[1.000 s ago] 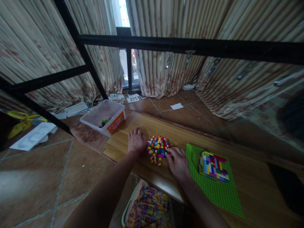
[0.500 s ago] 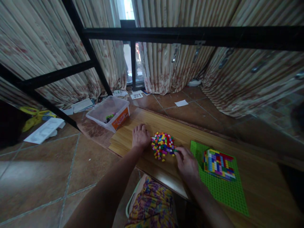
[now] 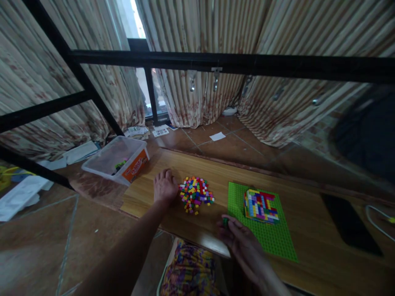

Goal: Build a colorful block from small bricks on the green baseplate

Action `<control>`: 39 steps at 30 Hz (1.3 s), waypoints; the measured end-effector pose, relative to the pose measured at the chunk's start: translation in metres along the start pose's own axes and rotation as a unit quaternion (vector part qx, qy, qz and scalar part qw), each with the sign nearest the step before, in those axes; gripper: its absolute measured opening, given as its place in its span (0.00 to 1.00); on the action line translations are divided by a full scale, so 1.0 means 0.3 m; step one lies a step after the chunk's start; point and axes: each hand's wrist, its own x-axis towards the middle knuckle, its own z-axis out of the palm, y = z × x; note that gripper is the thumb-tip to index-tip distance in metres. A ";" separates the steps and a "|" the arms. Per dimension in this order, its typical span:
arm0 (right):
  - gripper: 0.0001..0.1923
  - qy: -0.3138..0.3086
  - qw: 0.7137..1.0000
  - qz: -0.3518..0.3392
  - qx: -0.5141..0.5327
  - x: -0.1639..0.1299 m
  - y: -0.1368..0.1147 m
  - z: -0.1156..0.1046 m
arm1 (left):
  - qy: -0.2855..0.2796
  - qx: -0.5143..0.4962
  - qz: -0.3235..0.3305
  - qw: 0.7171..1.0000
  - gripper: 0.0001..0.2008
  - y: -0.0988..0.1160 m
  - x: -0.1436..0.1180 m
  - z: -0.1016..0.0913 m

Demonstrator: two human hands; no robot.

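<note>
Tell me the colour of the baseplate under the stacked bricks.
Bright green baseplate, seen in the head view.

Multicoloured bricks [image 3: 196, 194], green baseplate [image 3: 271, 240]

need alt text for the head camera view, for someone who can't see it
A person's right hand pinches a small green brick near a green baseplate bearing a multicoloured brick slab. Their left hand rests on the wooden board beside a pile of small coloured bricks. A clear plastic tub sits on the tiled floor.
</note>
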 end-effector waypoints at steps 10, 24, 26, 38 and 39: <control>0.15 0.037 0.977 -0.108 -0.181 0.023 0.009 -0.004 | 0.012 -0.006 0.007 1.000 0.19 -0.001 0.011 0.000; 0.09 -0.017 0.733 -0.332 -0.594 0.230 -0.004 0.155 | 0.015 0.012 0.008 1.000 0.17 -0.004 0.006 0.009; 0.09 -0.017 0.721 -0.349 -0.599 0.248 -0.022 0.171 | 0.012 0.016 0.002 1.000 0.17 -0.003 0.004 0.009; 0.10 -0.019 0.626 -0.362 -0.690 0.392 -0.079 0.229 | 0.001 0.001 -0.004 1.000 0.18 0.004 -0.007 0.002; 0.10 -0.022 0.624 -0.356 -0.696 0.392 -0.085 0.221 | 0.001 0.001 -0.006 1.000 0.18 0.004 -0.007 0.002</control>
